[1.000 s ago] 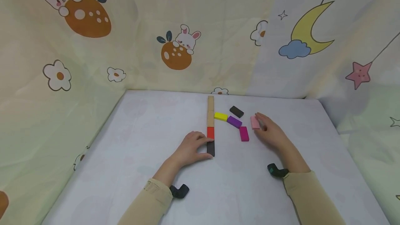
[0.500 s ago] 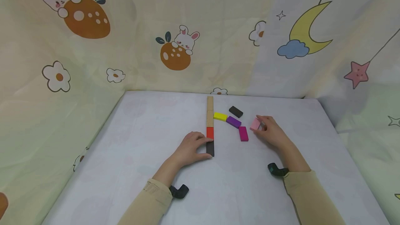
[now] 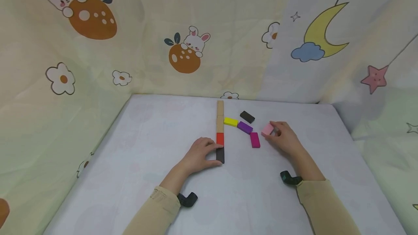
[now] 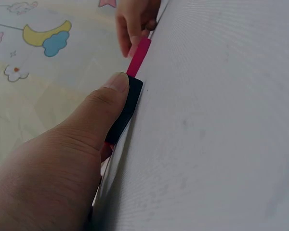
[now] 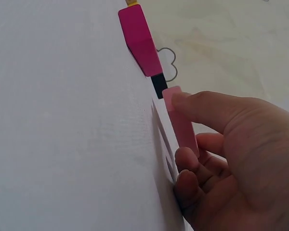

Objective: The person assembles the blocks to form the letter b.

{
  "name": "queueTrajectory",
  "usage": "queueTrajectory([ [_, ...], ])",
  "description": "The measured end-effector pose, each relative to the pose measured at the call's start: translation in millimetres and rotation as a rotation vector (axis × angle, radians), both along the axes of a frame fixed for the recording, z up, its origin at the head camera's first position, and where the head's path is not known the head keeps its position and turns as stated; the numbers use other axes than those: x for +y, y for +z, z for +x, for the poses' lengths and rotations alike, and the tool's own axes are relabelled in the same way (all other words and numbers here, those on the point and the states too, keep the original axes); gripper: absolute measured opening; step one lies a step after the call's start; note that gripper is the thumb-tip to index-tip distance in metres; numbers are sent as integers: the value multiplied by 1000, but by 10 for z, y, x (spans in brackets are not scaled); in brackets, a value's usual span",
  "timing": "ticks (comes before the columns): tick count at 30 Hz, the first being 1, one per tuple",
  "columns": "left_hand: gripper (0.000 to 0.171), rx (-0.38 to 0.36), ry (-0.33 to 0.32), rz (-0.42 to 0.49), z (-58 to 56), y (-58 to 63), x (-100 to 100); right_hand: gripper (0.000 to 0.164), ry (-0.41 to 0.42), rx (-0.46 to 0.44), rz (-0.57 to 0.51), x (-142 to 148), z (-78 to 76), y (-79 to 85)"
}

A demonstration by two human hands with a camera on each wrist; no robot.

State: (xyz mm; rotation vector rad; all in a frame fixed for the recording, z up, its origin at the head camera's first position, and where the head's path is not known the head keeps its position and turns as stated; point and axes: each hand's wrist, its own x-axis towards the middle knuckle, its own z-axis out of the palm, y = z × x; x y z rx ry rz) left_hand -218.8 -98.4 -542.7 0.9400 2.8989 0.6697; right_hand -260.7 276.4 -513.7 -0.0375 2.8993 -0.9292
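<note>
My left hand (image 3: 200, 155) pinches a black block (image 3: 220, 155) end to end, its thumb at the near end and a finger at the far end. This block closes the near end of a straight row with a red block (image 3: 220, 138) and plain wooden blocks (image 3: 220, 120). To the right, my right hand (image 3: 285, 137) grips a pink block (image 3: 267, 129) between thumb and fingers; it sits at a slant. The right wrist view has the pink block (image 5: 180, 122) tilted, with its lower edge near the white surface; contact is unclear.
Right of the row lie a yellow block (image 3: 230, 122), a purple block (image 3: 245, 127) and a magenta block (image 3: 255, 140) in a curved chain. A second dark block (image 3: 247, 116) lies behind them. Printed cloth (image 3: 140, 46) walls the white table (image 3: 156, 126) at the back and sides.
The pink block has turned clockwise in my right hand, from nearly straight to slanted, and the right fingers have shifted slightly with it. My left hand and the other blocks stay put.
</note>
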Motion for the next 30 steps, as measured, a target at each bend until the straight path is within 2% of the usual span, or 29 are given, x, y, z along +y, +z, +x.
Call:
queueTrajectory([
  [6,61,-6,6,-2,1,-9,14,85,-23,30,-8,-9,45,24],
  [12,61,5,6,-3,2,-10,13,81,-6,45,-49,-94,241,151],
  [17,61,11,1,-2,-1,-15,8,68,39,92,-79,-181,464,160],
  [21,61,5,0,0,5,-4,6,61,63,73,-94,-252,627,144],
  [26,61,-3,2,4,10,5,4,57,78,46,-96,-352,760,114],
  [30,61,4,-1,8,10,1,5,51,109,77,-84,-413,831,90],
])
